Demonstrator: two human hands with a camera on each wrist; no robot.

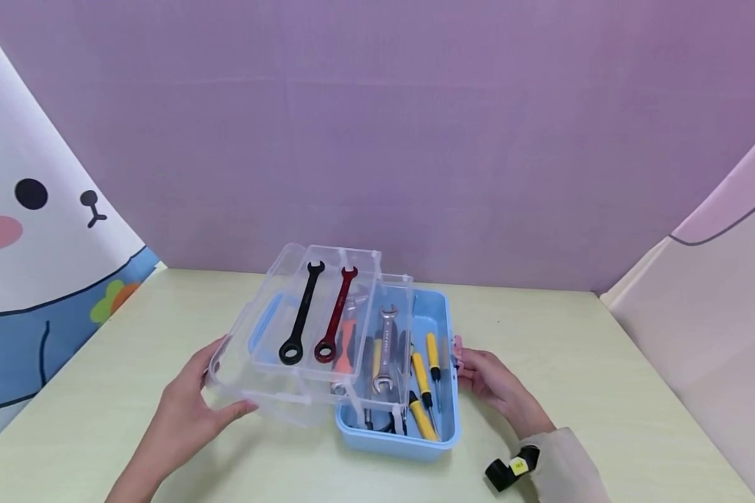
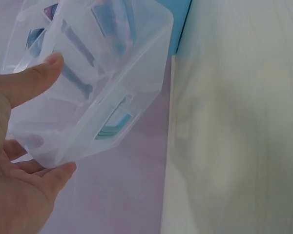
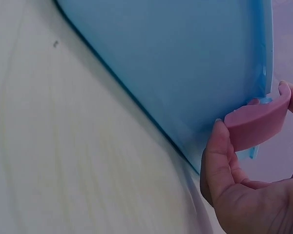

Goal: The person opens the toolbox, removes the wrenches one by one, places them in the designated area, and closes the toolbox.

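A light blue toolbox (image 1: 398, 447) stands open on the table, its clear lid (image 1: 229, 367) tilted out to the left. My left hand (image 1: 185, 409) grips the lid's outer edge, thumb on one side and fingers on the other. At the box's right side my right hand (image 1: 500, 391) pinches a pink latch (image 3: 259, 119) between thumb and fingers. A black wrench (image 1: 302, 311) and a red wrench (image 1: 337, 312) lie in the upper clear tray. The lower tray holds a silver wrench (image 1: 386, 348). Several yellow-and-black screwdrivers (image 1: 421, 374) lie in the box bottom.
An orange-handled tool (image 1: 346, 342) shows through the clear plastic. The pale table (image 1: 560, 363) extends on both sides of the box. A purple cloth (image 1: 415, 140) rises behind, and a cartoon-printed cloth (image 1: 50, 265) borders the left. A black strap (image 1: 509, 469) is by the right sleeve.
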